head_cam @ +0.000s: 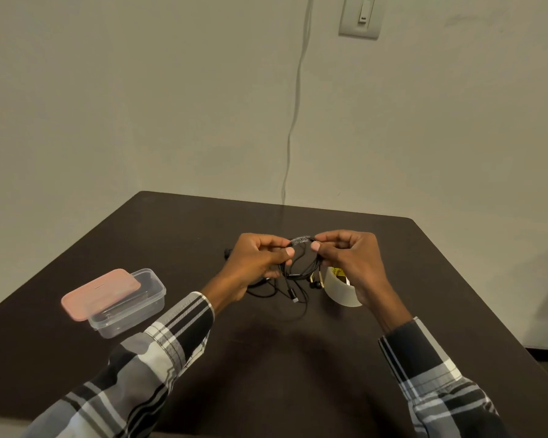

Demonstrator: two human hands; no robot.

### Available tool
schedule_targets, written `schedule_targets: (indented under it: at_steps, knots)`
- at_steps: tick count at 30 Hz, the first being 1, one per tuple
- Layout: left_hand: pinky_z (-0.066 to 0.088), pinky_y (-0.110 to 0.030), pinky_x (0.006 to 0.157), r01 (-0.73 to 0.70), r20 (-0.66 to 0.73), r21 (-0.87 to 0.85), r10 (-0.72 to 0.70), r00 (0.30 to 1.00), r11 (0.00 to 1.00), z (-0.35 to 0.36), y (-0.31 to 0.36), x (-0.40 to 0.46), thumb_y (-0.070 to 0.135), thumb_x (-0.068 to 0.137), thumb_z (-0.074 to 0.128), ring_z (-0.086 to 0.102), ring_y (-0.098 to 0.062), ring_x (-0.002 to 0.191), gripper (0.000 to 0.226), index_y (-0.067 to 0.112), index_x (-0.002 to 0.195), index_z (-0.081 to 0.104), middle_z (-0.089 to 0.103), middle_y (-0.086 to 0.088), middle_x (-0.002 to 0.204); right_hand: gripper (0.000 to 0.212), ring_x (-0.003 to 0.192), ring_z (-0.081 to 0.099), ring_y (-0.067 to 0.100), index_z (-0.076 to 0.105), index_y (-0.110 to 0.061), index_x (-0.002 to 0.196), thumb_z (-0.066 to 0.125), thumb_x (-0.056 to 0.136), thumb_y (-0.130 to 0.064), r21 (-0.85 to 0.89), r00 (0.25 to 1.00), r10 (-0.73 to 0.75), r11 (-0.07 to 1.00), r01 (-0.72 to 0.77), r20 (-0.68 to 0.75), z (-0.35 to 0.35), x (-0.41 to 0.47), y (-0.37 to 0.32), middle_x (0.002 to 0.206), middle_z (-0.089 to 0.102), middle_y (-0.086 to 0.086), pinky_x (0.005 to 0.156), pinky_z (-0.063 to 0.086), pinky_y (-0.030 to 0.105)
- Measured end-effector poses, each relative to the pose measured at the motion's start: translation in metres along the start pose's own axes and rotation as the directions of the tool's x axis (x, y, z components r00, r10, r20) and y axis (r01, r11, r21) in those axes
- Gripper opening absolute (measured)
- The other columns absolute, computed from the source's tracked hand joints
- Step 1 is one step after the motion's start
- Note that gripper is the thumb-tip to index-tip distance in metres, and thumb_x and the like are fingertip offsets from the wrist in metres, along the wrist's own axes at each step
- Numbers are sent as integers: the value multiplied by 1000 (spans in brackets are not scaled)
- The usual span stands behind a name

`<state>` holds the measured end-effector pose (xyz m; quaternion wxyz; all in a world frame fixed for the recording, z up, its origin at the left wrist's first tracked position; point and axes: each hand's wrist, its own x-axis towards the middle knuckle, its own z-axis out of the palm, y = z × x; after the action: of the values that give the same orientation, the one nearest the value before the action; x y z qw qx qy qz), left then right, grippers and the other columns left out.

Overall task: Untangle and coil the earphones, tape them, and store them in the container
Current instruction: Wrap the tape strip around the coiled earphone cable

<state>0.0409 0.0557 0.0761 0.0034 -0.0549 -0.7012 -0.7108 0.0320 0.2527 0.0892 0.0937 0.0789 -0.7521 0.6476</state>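
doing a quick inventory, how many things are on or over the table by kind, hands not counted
earphones, black, coiled, held over the table: 1
tape roll, whitish: 1
container, clear plastic: 1
lid, pink, lying askew across the container: 1
total: 4

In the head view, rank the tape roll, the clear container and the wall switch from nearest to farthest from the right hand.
1. Tape roll: on the table right beside the right hand, just under its wrist.
2. Clear container: on the table far to the left, beyond the left hand, pink lid resting askew on it.
3. Wall switch: high on the wall, behind the table.
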Motion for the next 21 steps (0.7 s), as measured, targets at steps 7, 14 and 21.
schedule_targets:
  at_steps: [7, 14, 21]
  knots:
    - [58, -23, 62, -40, -78, 78, 47, 996, 996, -16, 4, -2, 6, 84, 75, 74, -12, 76, 20, 4, 103, 73, 75, -15, 91, 15, 72, 72, 14, 77, -10, 96, 81, 81, -10, -92, 992, 53, 995, -42, 117, 5, 2, -5, 83, 77, 12, 61, 57, 21]
    - [57, -21, 60, -96, -209, 99, 115, 971, 990, -44, 15, -14, 4, 84, 74, 73, -10, 73, 13, 13, 94, 73, 74, -11, 85, 15, 68, 72, 16, 76, -3, 94, 81, 80, -4, 43, 987, 5, 999, -12, 161, 39, 11, -15, 78, 77, 10, 66, 61, 25]
    - [59, -24, 64, -83, -440, 150, 142, 887, 985, -105, 20, -44, 5, 85, 74, 73, -12, 75, 14, 11, 98, 74, 73, -7, 81, 16, 66, 71, 13, 75, 4, 92, 81, 77, 3, 295, 945, 117, 932, -211, 305, 118, 17, -30, 77, 74, 10, 60, 56, 18]
